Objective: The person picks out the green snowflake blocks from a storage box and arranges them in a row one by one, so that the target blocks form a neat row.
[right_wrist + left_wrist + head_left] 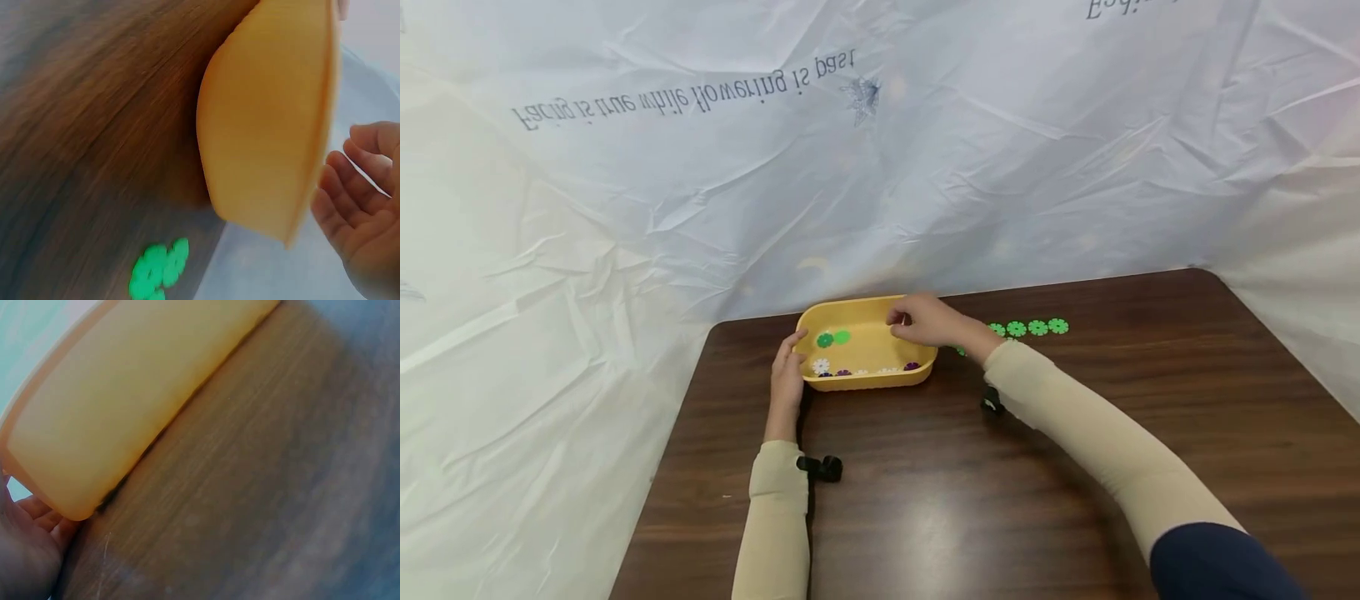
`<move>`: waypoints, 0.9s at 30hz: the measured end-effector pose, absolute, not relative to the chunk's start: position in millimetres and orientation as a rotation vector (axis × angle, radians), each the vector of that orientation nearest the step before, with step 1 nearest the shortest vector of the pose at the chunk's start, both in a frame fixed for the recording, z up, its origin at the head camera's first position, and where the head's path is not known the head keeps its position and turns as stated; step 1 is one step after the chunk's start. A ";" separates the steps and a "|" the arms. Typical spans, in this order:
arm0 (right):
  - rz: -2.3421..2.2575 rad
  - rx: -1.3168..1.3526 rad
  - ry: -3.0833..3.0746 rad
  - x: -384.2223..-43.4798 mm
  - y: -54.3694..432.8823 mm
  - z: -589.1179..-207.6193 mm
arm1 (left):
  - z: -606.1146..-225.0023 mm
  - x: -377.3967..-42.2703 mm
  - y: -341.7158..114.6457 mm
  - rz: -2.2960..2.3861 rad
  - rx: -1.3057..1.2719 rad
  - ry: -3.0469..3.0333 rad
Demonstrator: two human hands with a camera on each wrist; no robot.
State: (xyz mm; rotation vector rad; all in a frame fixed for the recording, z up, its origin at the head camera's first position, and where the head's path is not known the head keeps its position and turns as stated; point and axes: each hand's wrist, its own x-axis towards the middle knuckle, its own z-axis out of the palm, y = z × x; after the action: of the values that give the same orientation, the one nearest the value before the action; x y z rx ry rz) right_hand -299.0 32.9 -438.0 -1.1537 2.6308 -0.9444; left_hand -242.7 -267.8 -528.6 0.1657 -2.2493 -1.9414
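Note:
A shallow yellow plastic tray (pixel 861 352) stands at the back of the table. My left hand (pixel 786 375) grips its left end, fingers against the end wall in the left wrist view. Over the tray's right end is my right hand (pixel 928 321), fingers loosely curved; nothing shows between them in the right wrist view. Inside the tray lie a dark green flower-shaped disc (pixel 825 340), a bright green disc (pixel 842 337) and a white one (pixel 821 366). Purple discs (pixel 912 367) and more white ones lie along the near wall, partly hidden by it.
Right of the tray, bright green flower discs (pixel 1037 327) lie in a row on the dark wooden table (pixel 910 467), some hidden behind the right wrist. A pale printed sheet (pixel 880 183) hangs right behind the table's back edge.

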 end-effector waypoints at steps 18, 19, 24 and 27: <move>-0.578 -0.965 2.547 -309.9 -66.0 -471.2 | -529.1 -241.4 -265.0 -1.952 0.188 -2.229; -0.572 -0.947 2.553 -309.4 -65.8 -471.7 | -529.7 -241.6 -264.6 -1.957 0.188 -2.227; -0.578 -0.956 2.584 -308.4 -56.4 -468.8 | -530.1 -242.1 -263.5 -1.948 0.187 -2.230; -0.640 -0.991 2.566 -309.0 -48.2 -467.5 | -529.9 -242.5 -263.7 -1.936 0.194 -2.227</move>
State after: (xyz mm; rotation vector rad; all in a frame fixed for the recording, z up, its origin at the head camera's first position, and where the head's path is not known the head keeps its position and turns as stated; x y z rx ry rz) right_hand -309.0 -48.2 -467.5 -0.9910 2.5662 -0.6405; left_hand -242.5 -263.7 -529.9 0.1940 -2.2266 -1.9356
